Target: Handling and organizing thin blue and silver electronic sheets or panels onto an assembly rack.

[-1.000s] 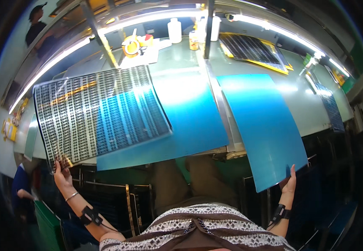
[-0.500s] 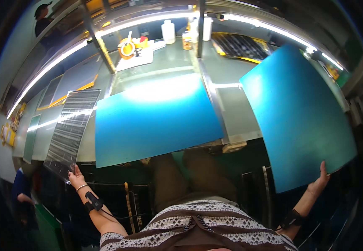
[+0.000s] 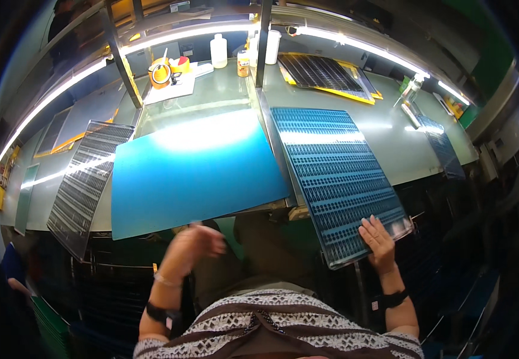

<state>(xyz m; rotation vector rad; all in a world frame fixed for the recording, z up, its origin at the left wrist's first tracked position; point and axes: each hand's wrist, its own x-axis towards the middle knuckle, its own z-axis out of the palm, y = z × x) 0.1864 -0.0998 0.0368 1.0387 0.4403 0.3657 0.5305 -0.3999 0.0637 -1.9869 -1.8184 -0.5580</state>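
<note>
One patterned panel [image 3: 346, 182], right of plain blue sheet [image 3: 196, 185]. Right hand [image 3: 381, 245]: fingers atop panel's near end, thumb hidden, can't tell if pinched. Left hand [image 3: 196, 242] blurred, sheet's near side, grip unclear. Best: light fingers, overhang supported.

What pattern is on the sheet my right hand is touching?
That sheet shows dark printed rows against blue, best seen in the head view.
</note>
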